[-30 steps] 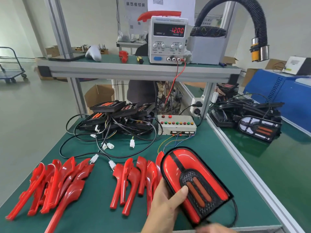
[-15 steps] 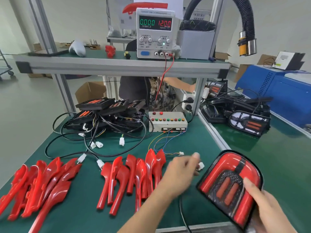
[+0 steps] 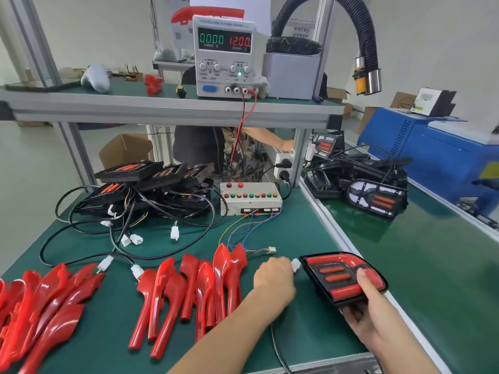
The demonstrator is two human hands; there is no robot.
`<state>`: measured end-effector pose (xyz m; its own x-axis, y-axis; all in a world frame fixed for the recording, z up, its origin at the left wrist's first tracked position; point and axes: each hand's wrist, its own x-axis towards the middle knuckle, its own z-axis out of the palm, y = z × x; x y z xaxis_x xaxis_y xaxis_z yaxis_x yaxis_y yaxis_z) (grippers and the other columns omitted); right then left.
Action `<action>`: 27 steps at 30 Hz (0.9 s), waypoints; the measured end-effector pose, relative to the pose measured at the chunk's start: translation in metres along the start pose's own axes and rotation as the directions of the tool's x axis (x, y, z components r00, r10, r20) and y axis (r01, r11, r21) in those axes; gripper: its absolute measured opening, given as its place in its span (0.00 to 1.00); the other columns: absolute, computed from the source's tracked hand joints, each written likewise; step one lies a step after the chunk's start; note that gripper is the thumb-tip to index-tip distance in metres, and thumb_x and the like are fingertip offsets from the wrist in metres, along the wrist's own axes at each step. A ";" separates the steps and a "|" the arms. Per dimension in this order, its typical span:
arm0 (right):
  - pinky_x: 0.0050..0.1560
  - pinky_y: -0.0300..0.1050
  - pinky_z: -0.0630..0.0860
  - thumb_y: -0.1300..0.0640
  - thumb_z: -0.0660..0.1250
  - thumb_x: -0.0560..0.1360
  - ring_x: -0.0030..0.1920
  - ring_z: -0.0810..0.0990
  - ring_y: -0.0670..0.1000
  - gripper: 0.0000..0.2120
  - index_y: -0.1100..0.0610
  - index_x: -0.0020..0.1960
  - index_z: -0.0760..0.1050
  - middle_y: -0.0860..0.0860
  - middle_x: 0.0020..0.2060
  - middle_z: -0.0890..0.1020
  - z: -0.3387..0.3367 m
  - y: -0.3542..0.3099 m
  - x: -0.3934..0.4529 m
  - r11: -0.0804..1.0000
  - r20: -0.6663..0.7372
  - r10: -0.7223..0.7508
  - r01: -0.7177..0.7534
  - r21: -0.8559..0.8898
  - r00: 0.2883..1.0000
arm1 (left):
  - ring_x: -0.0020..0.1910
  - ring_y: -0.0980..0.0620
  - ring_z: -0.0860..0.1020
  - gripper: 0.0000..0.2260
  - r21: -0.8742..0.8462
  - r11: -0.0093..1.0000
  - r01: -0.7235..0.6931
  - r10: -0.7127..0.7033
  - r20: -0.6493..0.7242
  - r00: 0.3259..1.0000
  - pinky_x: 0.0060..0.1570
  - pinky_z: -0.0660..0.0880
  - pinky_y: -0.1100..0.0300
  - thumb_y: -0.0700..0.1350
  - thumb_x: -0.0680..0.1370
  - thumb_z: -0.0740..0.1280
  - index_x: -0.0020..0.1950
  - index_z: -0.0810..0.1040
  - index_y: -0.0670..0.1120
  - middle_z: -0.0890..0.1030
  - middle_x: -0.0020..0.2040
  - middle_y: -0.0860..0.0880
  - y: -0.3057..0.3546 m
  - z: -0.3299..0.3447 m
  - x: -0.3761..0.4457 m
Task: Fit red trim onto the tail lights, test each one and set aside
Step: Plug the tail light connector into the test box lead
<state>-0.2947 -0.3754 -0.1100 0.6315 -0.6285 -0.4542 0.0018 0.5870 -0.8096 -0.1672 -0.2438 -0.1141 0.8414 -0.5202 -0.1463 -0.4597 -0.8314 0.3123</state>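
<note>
The left hand [image 3: 274,278] reaches forward over the tabletop's right half, fingers curled around a white plug [image 3: 296,264]. The right hand [image 3: 370,309] grips a tail light [image 3: 343,276] at the right edge, thumb on top, fingers underneath.

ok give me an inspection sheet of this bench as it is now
Surface: green mat.
Job's things: trimmed tail light in right hand; red trim pieces in two groups; untrimmed lights piled at back.
Clutter: nothing seen.
Grippers: left hand holds white connector; right grips the light.
Cables: test lead plug lies unconnected; black leads tangled.
Surroundings: supply reads 0.000 and 12.00; button box; done lights on right table.
</note>
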 end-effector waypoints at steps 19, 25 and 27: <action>0.37 0.46 0.83 0.48 0.71 0.77 0.46 0.88 0.60 0.19 0.64 0.58 0.78 0.61 0.46 0.88 0.012 -0.008 -0.035 0.836 0.157 0.233 -0.116 -0.536 0.960 | 0.27 0.49 0.80 0.08 -0.953 0.302 -0.011 -0.073 -0.035 0.997 0.30 0.78 0.58 0.41 0.83 0.65 0.46 0.74 0.39 0.80 0.33 0.47 -0.031 -0.014 -0.063; 0.49 0.28 0.74 0.49 0.72 0.75 0.46 0.82 0.34 0.04 0.39 0.44 0.82 0.30 0.42 0.84 0.053 0.007 -0.063 0.391 0.521 -0.355 0.629 -0.672 0.776 | 0.26 0.48 0.80 0.07 -0.926 0.371 -0.078 -0.042 -0.101 0.994 0.29 0.78 0.54 0.43 0.76 0.72 0.41 0.75 0.46 0.80 0.30 0.46 -0.020 -0.008 -0.070; 0.43 0.29 0.72 0.49 0.73 0.75 0.41 0.80 0.37 0.06 0.42 0.39 0.79 0.34 0.37 0.83 0.066 0.012 -0.056 0.283 0.556 -0.394 0.672 -0.684 0.732 | 0.28 0.46 0.81 0.04 -0.929 0.361 -0.081 -0.010 -0.091 0.996 0.31 0.80 0.51 0.43 0.73 0.72 0.40 0.78 0.48 0.83 0.32 0.45 -0.017 -0.008 -0.070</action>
<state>-0.2789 -0.2996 -0.0697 0.8928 -0.4069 0.1934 -0.1050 -0.6053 -0.7891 -0.2161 -0.1913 -0.1020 0.8682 -0.4921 -0.0636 0.0300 -0.0760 0.9967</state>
